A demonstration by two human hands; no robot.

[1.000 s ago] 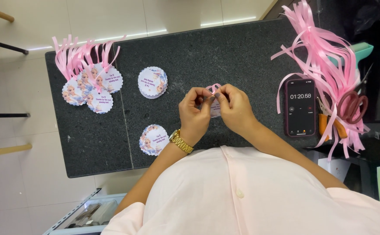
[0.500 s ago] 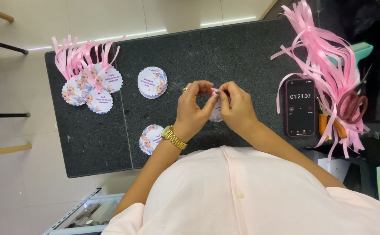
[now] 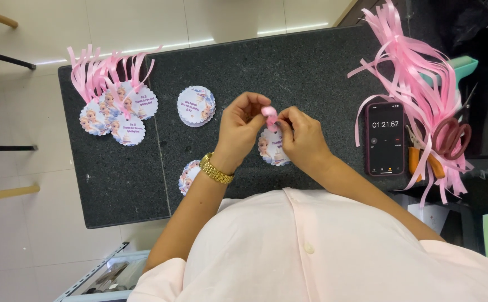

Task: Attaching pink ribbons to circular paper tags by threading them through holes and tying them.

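Observation:
My left hand [image 3: 243,130] and my right hand [image 3: 301,137] meet over the middle of a dark speckled counter [image 3: 288,61]. Between their fingertips is a short pink ribbon [image 3: 269,115], looped at the top of a round scalloped paper tag [image 3: 270,150] that hangs below the fingers. Both hands pinch the ribbon. A gold watch [image 3: 216,169] is on my left wrist.
A stack of plain round tags [image 3: 196,105] lies left of my hands, another tag stack [image 3: 187,177] sits partly under my left forearm. Tags with pink ribbons [image 3: 115,95] lie at the far left. A phone [image 3: 385,138], loose pink ribbon strips [image 3: 417,84] and scissors [image 3: 451,137] are at the right.
My hands have shifted slightly and the tag has turned down, so its printed face shows below my fingers. The ribbon is bunched tighter at the tag's top.

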